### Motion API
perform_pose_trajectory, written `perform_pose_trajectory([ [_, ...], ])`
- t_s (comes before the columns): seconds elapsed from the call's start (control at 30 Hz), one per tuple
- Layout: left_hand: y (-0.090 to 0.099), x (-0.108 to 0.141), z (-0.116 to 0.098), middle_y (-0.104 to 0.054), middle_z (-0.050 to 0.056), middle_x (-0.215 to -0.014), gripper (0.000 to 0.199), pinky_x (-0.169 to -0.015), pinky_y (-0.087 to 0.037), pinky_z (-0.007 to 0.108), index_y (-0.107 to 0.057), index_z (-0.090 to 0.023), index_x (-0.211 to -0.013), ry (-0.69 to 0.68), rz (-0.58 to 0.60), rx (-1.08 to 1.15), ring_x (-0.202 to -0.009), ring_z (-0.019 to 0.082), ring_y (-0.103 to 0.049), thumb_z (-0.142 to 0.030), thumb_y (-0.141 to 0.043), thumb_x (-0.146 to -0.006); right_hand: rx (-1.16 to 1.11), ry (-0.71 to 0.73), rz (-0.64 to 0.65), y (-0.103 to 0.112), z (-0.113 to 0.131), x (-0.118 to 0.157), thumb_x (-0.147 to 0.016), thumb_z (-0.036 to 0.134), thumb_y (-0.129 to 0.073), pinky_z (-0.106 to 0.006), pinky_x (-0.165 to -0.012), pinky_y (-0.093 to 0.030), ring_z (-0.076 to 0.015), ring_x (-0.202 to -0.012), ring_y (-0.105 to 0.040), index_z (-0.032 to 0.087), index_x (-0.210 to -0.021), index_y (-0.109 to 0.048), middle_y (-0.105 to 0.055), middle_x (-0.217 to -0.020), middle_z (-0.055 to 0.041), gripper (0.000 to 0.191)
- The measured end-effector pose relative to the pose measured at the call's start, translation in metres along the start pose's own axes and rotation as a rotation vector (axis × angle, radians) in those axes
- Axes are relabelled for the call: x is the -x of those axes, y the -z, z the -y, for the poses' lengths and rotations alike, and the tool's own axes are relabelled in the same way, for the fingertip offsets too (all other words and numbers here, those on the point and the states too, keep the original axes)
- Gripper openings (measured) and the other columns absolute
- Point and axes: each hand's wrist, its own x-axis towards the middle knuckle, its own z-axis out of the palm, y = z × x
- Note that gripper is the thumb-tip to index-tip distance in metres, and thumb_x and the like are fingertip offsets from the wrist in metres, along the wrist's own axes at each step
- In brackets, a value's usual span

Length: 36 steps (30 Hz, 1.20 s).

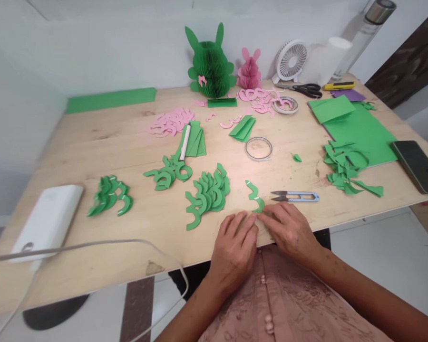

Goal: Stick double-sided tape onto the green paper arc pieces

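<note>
A wavy green paper cutout (253, 191) with small white strips on it lies on the table in front of me. My left hand (236, 243) has its fingers bent and pressed together at the cutout's lower end. From the other side, my right hand (291, 231) pinches the same end; the fingertips partly hide it. Just beyond the right hand rest blue-handled thread snips (295, 196). To the left of my hands is a heap of similar green cutouts (210, 190), with smaller groups (169, 172) (110, 194) farther left.
Pink cutouts (173, 121), tape rolls (258, 148) (285, 105) and folded green paper (243, 128) lie farther back. Paper rabbits (211, 66) (249, 71) and a fan (291, 61) stand by the wall. Green scraps (345, 166) and a phone (419, 166) lie right; a power bank (48, 221) with cable lies left.
</note>
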Motion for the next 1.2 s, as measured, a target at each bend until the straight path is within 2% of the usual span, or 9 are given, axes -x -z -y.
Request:
perform_pose_trajectory([
  [0.2, -0.0024, 0.0002, -0.0001, -0.064, 0.012, -0.118, 0.026, -0.096, -0.04, 0.046, -0.061, -0.013, -0.101, 0.002, 0.015, -0.033, -0.116, 0.027, -0.051, -0.007, -0.045, -0.082, -0.066, -0.028, -0.004, 0.0019, -0.0001, 0.0001, -0.09, 0.015, -0.045, -0.037, -0.075, -0.044, -0.0216, -0.087, -0.052, 0.017, -0.109, -0.065, -0.063, -0.101, -0.0116, 0.028],
  [0.37, 0.0002, -0.0005, -0.0004, -0.063, 0.012, -0.118, 0.022, -0.098, -0.039, 0.046, -0.06, -0.013, -0.098, 0.032, 0.024, 0.023, -0.117, 0.026, -0.05, -0.007, -0.047, -0.082, -0.111, -0.03, -0.019, 0.0035, -0.001, 0.0014, -0.089, 0.014, -0.044, -0.036, -0.075, -0.043, -0.0215, -0.089, -0.053, 0.018, -0.113, -0.063, -0.063, -0.099, -0.0109, 0.03],
  [0.57, 0.0038, -0.0021, -0.0011, -0.063, 0.011, -0.118, 0.017, -0.098, -0.039, 0.046, -0.059, -0.015, -0.093, 0.059, -0.004, 0.1, -0.117, 0.025, -0.05, -0.008, -0.048, -0.082, 0.001, 0.012, 0.022, 0.0006, 0.0019, 0.0015, -0.089, 0.016, -0.045, -0.038, -0.075, -0.041, -0.0235, -0.091, -0.051, 0.019, -0.121, -0.058, -0.062, -0.105, -0.0121, 0.035],
  [0.73, 0.0048, -0.0017, -0.0006, -0.064, 0.012, -0.113, 0.014, -0.096, -0.041, 0.046, -0.057, -0.016, -0.088, 0.088, -0.033, 0.163, -0.114, 0.025, -0.052, -0.008, -0.047, -0.082, 0.06, -0.001, 0.021, -0.0019, 0.0044, 0.0006, -0.09, 0.018, -0.044, -0.037, -0.073, -0.039, -0.0236, -0.089, -0.049, 0.017, -0.117, -0.061, -0.062, -0.101, -0.0129, 0.032],
  [0.97, 0.0031, -0.0009, -0.0002, -0.065, 0.012, -0.108, 0.015, -0.095, -0.044, 0.045, -0.054, -0.017, -0.086, 0.117, -0.093, 0.207, -0.111, 0.024, -0.053, -0.005, -0.047, -0.081, -0.063, -0.05, -0.03, -0.0031, 0.0031, 0.0023, -0.09, 0.015, -0.042, -0.037, -0.074, -0.04, -0.0228, -0.089, -0.049, 0.016, -0.12, -0.059, -0.062, -0.099, -0.0112, 0.034],
  [1.2, 0.0059, -0.0032, -0.0006, -0.066, 0.009, -0.098, 0.016, -0.091, -0.046, 0.042, -0.054, -0.018, -0.086, 0.151, -0.143, 0.284, -0.104, 0.021, -0.057, -0.006, -0.045, -0.081, -0.064, -0.057, -0.037, -0.0036, 0.0064, 0.0012, -0.089, 0.015, -0.044, -0.038, -0.072, -0.041, -0.0233, -0.088, -0.051, 0.019, -0.113, -0.063, -0.062, -0.097, -0.0111, 0.031],
])
